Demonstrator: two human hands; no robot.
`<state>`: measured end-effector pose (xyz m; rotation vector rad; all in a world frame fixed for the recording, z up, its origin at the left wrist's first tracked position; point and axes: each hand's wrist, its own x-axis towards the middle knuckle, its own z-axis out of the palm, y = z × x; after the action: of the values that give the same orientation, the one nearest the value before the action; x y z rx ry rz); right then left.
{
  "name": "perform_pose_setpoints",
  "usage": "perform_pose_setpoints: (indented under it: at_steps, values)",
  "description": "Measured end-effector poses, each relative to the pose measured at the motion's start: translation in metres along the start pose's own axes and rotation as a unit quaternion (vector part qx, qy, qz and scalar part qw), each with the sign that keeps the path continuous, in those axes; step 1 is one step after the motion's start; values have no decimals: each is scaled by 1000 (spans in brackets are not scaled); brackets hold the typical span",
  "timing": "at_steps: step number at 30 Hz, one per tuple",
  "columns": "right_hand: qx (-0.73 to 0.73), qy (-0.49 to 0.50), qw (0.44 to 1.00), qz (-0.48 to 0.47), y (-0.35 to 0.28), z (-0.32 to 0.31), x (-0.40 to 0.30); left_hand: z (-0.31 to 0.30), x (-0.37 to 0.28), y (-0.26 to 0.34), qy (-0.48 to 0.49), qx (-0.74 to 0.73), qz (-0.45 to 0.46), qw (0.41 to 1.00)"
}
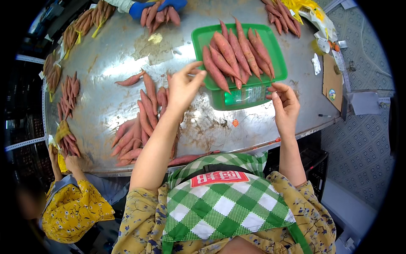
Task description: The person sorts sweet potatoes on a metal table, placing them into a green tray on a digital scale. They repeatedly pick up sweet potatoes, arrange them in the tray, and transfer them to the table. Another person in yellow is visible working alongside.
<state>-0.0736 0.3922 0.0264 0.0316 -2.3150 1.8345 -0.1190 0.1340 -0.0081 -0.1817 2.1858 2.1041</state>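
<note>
A heap of reddish sweet potatoes (pixel 226 52) lies in a green plastic tray (pixel 280 68), on top of a weighing scale with a lit green display (pixel 233 97). My left hand (pixel 186 85) is at the tray's left side, its fingertips close to the nearest sweet potato; whether they touch is unclear. Off the lower right corner of the tray is my right hand (pixel 286 103), with bent fingers, thumb apart and nothing held. A loose pile of sweet potatoes (pixel 136 133) lies on the metal table left of the scale, partly hidden by my left forearm.
Bundled sweet potatoes (pixel 84 23) line the table's left edge; more (pixel 284 19) lie at the far right. A co-worker's blue-gloved hands (pixel 139 9) hold sweet potatoes across the metal table (pixel 104 57). Another person's hand (pixel 74 163) is at lower left. Cardboard (pixel 331 82) lies right.
</note>
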Motion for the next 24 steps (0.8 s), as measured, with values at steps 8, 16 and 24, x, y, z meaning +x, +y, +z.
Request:
perform_pose_setpoints:
  at_steps: [8, 16, 24]
  values:
    - [-21, -37, 998, -47, 1, 1, 8, -100, -55, -51, 202, 183, 1, 962]
    - [25, 2, 1000, -14, -23, 19, 5, -95, -95, -76, 142, 448, 15, 882]
    - [-3, 8, 1000, -10, -11, 2, 4, -85, -86, -81, 128, 503, -34, 854]
